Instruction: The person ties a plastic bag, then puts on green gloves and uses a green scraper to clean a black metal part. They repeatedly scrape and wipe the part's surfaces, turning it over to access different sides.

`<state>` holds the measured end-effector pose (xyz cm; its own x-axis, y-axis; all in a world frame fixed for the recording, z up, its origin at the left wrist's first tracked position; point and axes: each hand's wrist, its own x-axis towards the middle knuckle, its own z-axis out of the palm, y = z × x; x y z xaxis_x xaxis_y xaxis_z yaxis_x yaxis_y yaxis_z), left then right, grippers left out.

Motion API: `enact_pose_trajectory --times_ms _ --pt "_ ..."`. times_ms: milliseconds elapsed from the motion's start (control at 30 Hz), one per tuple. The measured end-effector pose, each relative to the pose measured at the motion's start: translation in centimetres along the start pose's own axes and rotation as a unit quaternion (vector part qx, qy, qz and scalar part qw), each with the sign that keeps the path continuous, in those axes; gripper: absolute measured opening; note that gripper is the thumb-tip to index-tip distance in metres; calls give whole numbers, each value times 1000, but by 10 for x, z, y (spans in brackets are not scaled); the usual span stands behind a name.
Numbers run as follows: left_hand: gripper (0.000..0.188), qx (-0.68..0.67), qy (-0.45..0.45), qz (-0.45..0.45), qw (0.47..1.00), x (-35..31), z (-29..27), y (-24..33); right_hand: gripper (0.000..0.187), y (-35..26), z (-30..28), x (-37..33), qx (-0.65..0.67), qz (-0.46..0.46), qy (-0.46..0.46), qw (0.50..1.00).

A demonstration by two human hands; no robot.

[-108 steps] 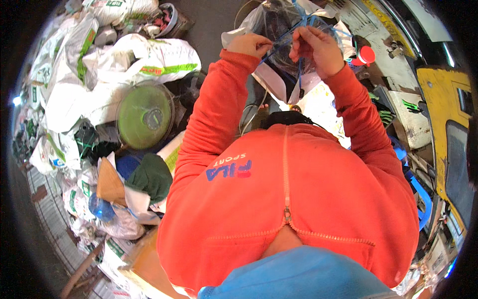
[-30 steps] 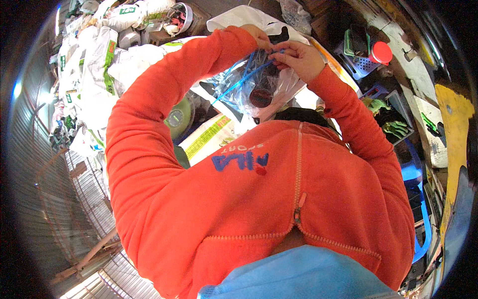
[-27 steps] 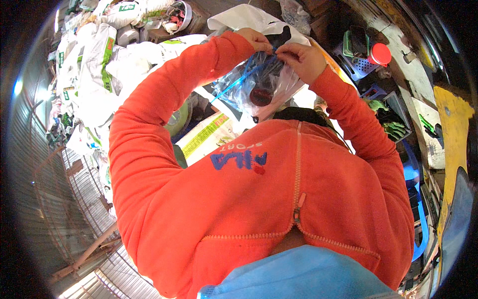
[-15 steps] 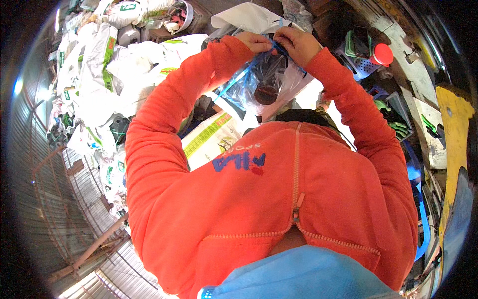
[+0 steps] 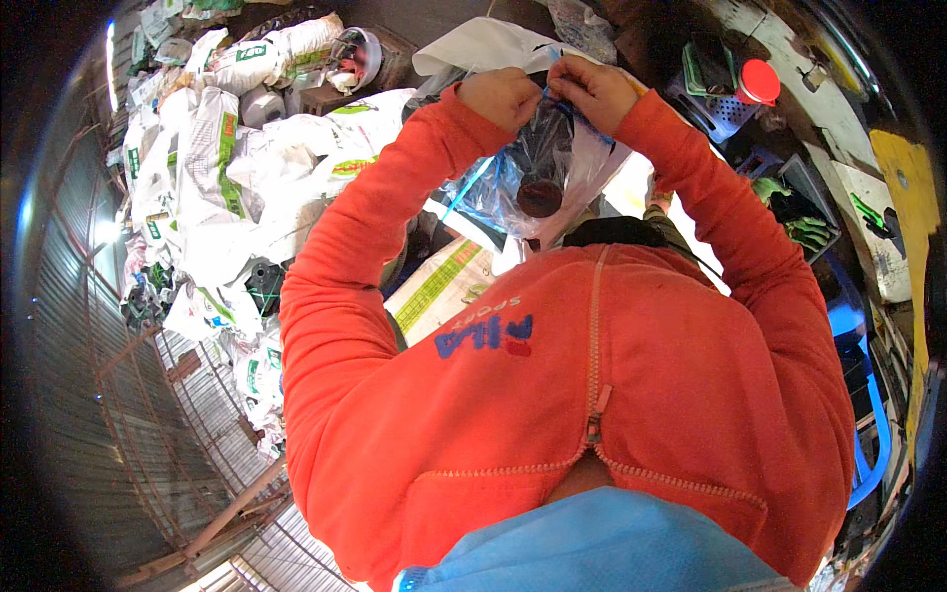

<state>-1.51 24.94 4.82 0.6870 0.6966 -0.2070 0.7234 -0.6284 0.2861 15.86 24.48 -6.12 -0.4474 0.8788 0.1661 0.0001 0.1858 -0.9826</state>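
Both my hands meet at the gathered top of a clear plastic bag [image 5: 577, 183] at the upper middle. A dark, bottle-like shape with a round brown end [image 5: 539, 196] shows through its film. My left hand [image 5: 501, 97] is closed at the bag's neck, fingertips curled in. Close by on the right, my right hand [image 5: 595, 91] pinches a blue plastic string [image 5: 552, 83] between thumb and fingers. A length of the string trails down along the bag's left side. What exactly lies inside the left fingers is partly hidden.
White printed sacks [image 5: 222, 187] are heaped on the left. A white sheet [image 5: 454, 47] lies behind the bag. On the right stand a basket [image 5: 728, 113] with a red lid [image 5: 759, 82], a black crate [image 5: 804, 202] with green gloves, and a blue chair [image 5: 868, 424].
My left hand has turned so its back shows more, with the fingers curled in. The bag still hangs under both hands, and the whole view has shifted slightly.
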Motion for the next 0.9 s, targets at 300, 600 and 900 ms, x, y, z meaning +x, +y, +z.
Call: enact_pose_trajectory --times_ms 300,600,900 --pt "21 -38 -191 -141 971 31 -21 -16 16 -13 0 -11 -89 -70 45 993" --pt "22 220 -314 -26 923 65 -13 6 12 -9 1 -21 -113 -80 72 988" --pt "19 150 -318 -1 936 54 -26 20 12 -2 1 -21 -107 -97 87 986"
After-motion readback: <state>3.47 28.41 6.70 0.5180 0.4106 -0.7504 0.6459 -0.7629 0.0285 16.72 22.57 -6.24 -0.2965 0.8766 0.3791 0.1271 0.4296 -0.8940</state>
